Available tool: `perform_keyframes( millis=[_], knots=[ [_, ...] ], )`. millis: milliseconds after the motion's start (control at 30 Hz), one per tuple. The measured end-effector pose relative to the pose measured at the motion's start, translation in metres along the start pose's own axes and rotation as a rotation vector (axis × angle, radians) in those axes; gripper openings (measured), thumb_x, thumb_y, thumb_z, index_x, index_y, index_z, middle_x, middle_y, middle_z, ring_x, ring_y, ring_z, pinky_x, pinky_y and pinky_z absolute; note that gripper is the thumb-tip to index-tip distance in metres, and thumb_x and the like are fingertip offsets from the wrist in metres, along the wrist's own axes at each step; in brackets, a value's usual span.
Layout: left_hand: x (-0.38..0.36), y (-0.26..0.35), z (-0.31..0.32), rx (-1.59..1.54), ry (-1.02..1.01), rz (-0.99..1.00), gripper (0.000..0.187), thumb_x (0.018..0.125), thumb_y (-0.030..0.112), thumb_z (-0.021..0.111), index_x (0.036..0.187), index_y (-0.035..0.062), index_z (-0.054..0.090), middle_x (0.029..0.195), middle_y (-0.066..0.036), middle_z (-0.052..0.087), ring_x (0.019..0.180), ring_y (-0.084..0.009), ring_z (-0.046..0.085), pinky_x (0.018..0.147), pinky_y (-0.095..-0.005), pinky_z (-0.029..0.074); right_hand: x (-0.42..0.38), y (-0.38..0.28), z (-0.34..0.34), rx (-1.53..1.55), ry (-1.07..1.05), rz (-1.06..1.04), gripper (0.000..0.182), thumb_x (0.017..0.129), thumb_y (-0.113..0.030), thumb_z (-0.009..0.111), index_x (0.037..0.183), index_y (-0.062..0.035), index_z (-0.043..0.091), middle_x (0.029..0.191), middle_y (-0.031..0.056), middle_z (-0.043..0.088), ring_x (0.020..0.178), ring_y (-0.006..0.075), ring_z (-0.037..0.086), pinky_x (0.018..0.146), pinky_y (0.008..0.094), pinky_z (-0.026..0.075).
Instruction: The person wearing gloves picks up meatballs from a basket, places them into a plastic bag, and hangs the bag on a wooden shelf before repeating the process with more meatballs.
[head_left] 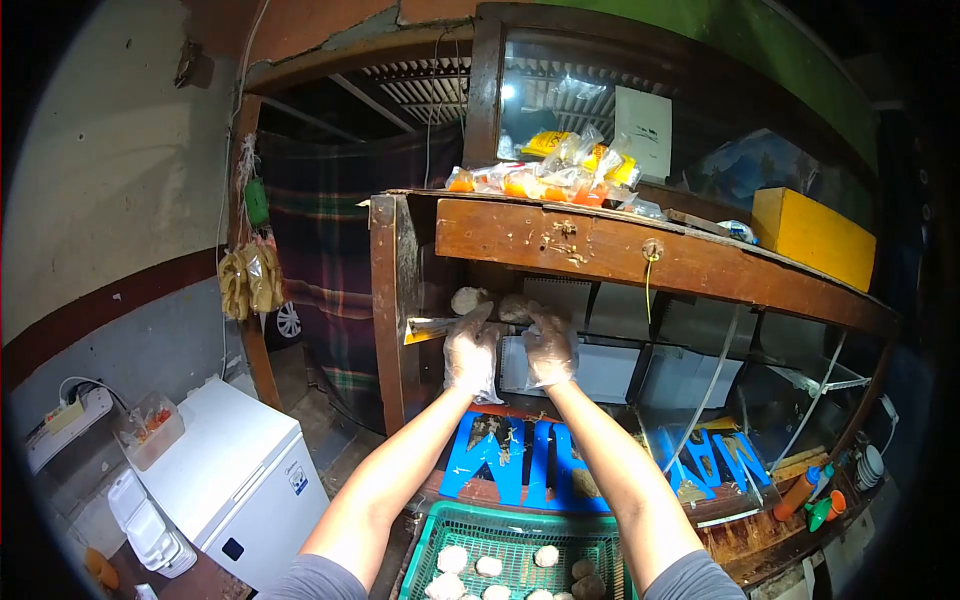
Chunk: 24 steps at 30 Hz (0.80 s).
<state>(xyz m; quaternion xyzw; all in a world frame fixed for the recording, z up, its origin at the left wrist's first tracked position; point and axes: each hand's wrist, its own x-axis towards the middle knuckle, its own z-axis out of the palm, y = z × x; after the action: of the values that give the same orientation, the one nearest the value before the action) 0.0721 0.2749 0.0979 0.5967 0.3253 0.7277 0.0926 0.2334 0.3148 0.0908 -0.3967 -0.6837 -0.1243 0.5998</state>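
Note:
Both my hands wear clear plastic gloves and reach forward under the wooden shelf. My left hand [473, 352] is beside a pale round ball [468, 300], its fingers raised; whether it touches the ball is unclear. My right hand [549, 350] is close to a second pale ball [514, 307], with the fingers partly blurred by glare. Below my forearms, a green plastic basket [415, 562] holds several whitish balls [452, 559] and darker ones on its right side.
A wooden counter [600, 236] with bagged orange items [520, 183] and a yellow box [812, 232] spans above. Blue lettering [520, 460] lies below my hands. A white chest freezer [235, 470] stands at left, sauce bottles [797, 492] at right.

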Motion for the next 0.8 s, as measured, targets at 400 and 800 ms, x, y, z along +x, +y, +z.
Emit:
perform_keyframes(
  millis=[400,800],
  knots=[
    [0.001,-0.002,-0.014,0.242,0.081,0.054,0.049,0.079,0.009,0.066,0.127,0.0030,0.061,0.123,-0.023,0.063,0.117,-0.0397,0.059,0.101,-0.0418,0.047,0.012,-0.037,-0.011,-0.347,-0.283,-0.150,0.059,0.078,-0.025,0.064,0.135,-0.0162,0.055,0.110,0.0163,0.069,0.098,0.0374,0.066,0.088,0.0475,0.052],
    [0.011,-0.038,-0.010,0.229,-0.007,-0.065,0.051,0.077,0.013,0.066,0.127,0.0015,0.061,0.125,-0.025,0.062,0.118,-0.0379,0.060,0.101,-0.0407,0.048,0.023,-0.052,-0.016,-0.284,-0.424,-0.113,0.061,0.079,-0.028,0.062,0.138,-0.0194,0.051,0.106,0.0142,0.069,0.098,0.0360,0.066,0.085,0.0487,0.052]
  ],
)
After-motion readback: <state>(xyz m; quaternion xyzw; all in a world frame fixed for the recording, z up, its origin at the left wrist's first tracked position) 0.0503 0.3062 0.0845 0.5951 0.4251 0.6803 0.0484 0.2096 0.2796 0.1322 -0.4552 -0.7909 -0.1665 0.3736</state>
